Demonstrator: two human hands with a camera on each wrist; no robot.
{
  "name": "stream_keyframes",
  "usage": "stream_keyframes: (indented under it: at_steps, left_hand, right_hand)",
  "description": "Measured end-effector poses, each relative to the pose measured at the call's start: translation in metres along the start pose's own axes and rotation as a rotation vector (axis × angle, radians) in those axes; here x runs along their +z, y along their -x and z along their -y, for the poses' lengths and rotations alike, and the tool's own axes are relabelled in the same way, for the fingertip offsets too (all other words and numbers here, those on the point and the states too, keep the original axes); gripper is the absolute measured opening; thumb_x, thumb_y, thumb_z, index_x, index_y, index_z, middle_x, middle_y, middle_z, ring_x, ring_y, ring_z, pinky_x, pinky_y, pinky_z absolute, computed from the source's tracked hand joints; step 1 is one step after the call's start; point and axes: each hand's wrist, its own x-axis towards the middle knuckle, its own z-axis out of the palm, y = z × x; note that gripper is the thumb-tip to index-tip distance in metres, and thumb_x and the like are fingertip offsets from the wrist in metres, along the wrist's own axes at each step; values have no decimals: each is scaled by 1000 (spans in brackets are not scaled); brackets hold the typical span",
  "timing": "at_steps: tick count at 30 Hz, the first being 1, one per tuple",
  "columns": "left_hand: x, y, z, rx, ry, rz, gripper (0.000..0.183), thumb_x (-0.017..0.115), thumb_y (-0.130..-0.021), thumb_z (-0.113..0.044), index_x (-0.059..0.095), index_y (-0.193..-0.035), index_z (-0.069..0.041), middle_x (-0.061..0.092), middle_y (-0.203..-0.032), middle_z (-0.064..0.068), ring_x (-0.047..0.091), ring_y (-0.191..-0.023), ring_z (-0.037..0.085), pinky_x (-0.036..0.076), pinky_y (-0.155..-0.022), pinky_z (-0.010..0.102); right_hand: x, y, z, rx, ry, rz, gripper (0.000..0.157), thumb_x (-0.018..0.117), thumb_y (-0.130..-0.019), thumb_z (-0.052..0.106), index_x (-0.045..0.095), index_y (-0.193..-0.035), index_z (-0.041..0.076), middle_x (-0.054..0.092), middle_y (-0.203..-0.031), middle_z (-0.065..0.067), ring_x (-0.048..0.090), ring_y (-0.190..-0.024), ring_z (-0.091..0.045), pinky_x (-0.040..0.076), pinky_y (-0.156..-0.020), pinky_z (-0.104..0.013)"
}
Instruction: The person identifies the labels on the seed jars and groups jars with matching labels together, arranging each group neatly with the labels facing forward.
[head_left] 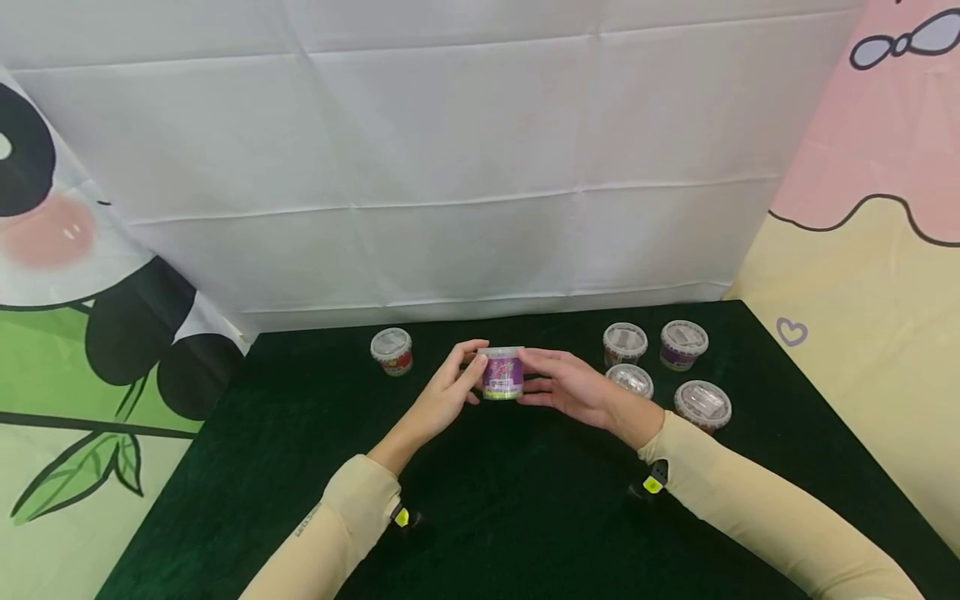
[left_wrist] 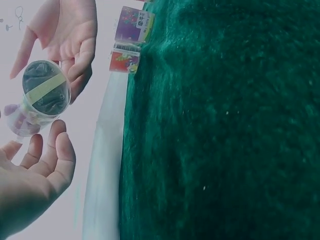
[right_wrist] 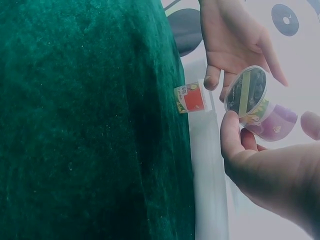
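Note:
A small clear plastic tub (head_left: 502, 372) with a purple label is held up between both hands above the dark green cloth. My left hand (head_left: 442, 392) holds its left side, thumb toward the front. On the opposite side, the fingers of my right hand (head_left: 570, 387) hold it. Both wrist views show the tub's underside (left_wrist: 47, 87) with dark contents and a pale yellow strip across it. In the right wrist view, right fingertips (right_wrist: 230, 122) touch the rim of that base. The tub's contents cannot be told.
A red-labelled lidded tub (head_left: 392, 352) stands at the table's back left. Several similar tubs, one with a purple label (head_left: 678, 357), stand at the back right, near the right forearm. Behind the green cloth (head_left: 495, 508) hangs a white sheet (head_left: 465, 167); printed sheets flank both sides.

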Motion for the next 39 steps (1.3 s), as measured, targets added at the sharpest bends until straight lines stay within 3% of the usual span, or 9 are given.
stream_keyframes:
  at_steps: [9,16,20,28,34,39]
  left_hand:
    - [-15,5,-4,-9,-11,27,47,38,-111,-39,36,-151,-14,46,-135,17,60,-102,29,54,-84,43]
    - [-34,11,-8,-79,-12,137,51,39,-110,-42,33,-153,-14,47,-134,17,62,-108,30,53,-89,45]
    - [-42,15,-7,-113,-14,165,54,39,-109,-45,31,-154,-15,47,-135,16,62,-110,30,53,-92,44]
    - [-45,21,1,-200,14,198,59,35,-109,-50,29,-156,-15,48,-141,15,59,-114,29,51,-96,43]
    - [-46,25,7,-202,13,209,58,35,-109,-49,30,-156,-15,48,-140,16,60,-113,30,51,-95,45]
    - [-55,28,8,-208,7,230,56,36,-109,-48,30,-156,-16,48,-140,17,60,-115,33,50,-97,48]
  right_hand:
    - [8,-7,0,-3,10,10,56,47,-109,35,36,-153,3,43,-143,-17,50,-125,-32,41,-110,-45]
    - [13,-11,-3,0,32,34,57,48,-108,35,36,-153,2,43,-145,-18,51,-124,-32,41,-111,-46]
    - [16,-13,-4,6,45,43,58,48,-108,35,34,-154,3,42,-146,-18,52,-125,-33,40,-111,-47]
    - [21,-17,-7,11,54,44,55,49,-108,31,36,-153,2,44,-143,-18,52,-125,-33,41,-111,-47]
    - [21,-18,-11,19,61,53,56,49,-108,30,34,-154,1,44,-143,-18,51,-126,-33,40,-111,-48]
    - [25,-22,-12,28,78,58,55,49,-108,30,34,-154,3,44,-145,-18,49,-129,-35,39,-112,-47]
